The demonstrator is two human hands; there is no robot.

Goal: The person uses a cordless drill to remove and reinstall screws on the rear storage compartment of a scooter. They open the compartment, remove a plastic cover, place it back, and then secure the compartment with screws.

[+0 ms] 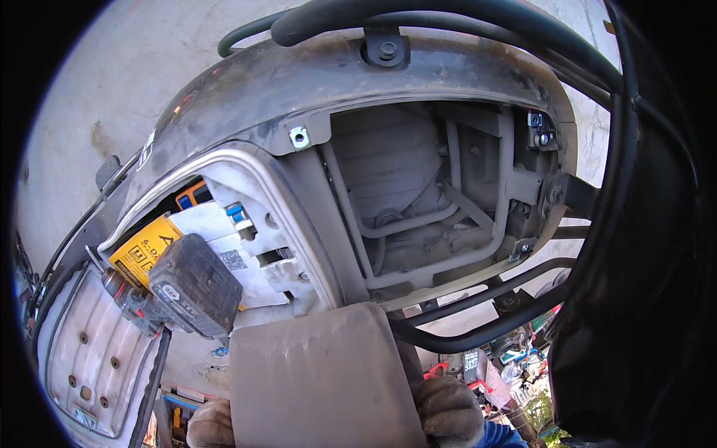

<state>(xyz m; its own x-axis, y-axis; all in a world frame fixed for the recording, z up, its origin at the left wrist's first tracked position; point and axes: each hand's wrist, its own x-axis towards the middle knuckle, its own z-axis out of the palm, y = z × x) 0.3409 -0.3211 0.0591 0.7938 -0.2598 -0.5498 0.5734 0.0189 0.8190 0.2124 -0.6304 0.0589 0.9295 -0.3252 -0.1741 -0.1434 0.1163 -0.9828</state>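
Note:
A flat grey-brown padded panel, which looks like a seat cushion [317, 377], stands up between my hands. My gloved left hand [211, 424] grips its left edge, and my gloved right hand [450, 411] has its fingers wrapped round the right edge. My thumbs are hidden. Beyond the cushion is a scooter's dusty dark body [246, 82]. In it gapes an opening with a tubular frame [441, 216] inside. Left of that, a cordless drill [190, 287] rests on the pale storage compartment [265, 168], its black battery facing up.
A yellow-labelled item [146, 246] and white paper [246, 261] lie in the compartment. Its raised lid [93, 358] is at lower left. Black tubular rails [478, 321] curve around the body, and a dark hanging cover [635, 284] fills the right side. Cluttered tools and parts [508, 366] lie below.

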